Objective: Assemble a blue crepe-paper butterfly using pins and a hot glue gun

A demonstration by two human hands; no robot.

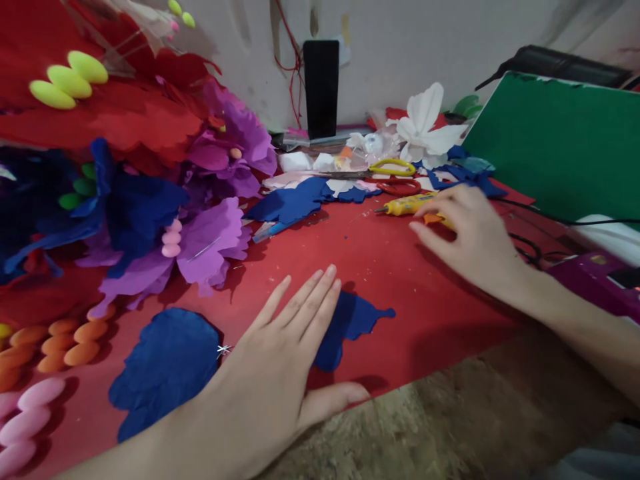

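Note:
My left hand lies flat, fingers stretched out, over part of a dark blue foam-like cutout with wavy edges and a small stem. My palm hides the rest of that piece. Beside my left wrist is a rounded dark blue petal-shaped piece, with a small white star-like bit at its edge. My right hand hovers at a yellow hot glue gun, thumb and fingers apart around its handle end. The gun rests on the red sheet, nozzle to the left.
Large purple flowers, blue petals and red petals crowd the left. Yellow-handled scissors, red-handled scissors and a white flower lie at the back. A green board and black cable are right.

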